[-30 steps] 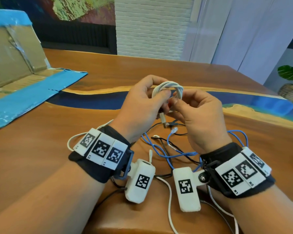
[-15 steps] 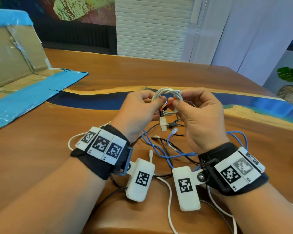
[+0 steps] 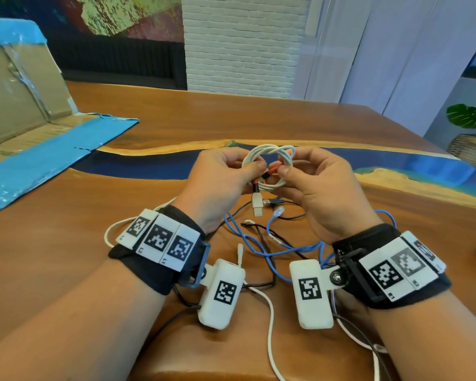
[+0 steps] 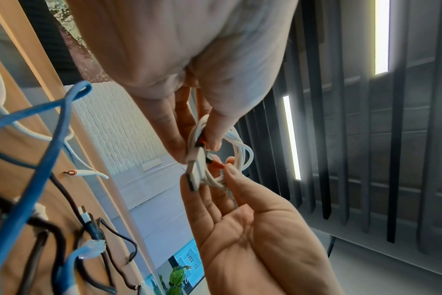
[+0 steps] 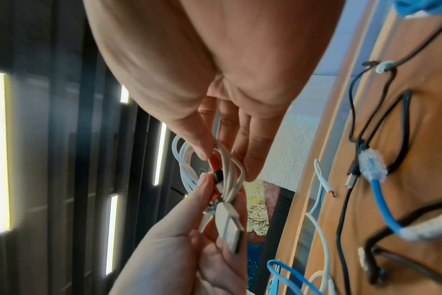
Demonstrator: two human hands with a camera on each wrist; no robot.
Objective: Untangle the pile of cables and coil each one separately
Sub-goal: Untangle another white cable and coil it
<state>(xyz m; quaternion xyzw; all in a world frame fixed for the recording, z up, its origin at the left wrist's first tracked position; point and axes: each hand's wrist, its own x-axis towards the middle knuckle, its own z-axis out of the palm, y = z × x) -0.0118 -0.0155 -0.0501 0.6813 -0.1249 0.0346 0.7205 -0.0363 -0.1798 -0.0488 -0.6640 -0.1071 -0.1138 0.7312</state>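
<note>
Both hands, left hand (image 3: 220,185) and right hand (image 3: 316,188), pinch a small coiled white USB cable (image 3: 270,158) at frame centre, above the tabletop (image 3: 259,116). Step judged: securing its orange-collared end; tucking needed next. Blue network cable (image 3: 272,243) remains tangled below.

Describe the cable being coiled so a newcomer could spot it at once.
Above the wooden table, between the left hand and right hand, sits a small white coil. Unlike the loose blue cable and black cable below, it is bundled, with orange collars and a white USB plug dangling.
</note>
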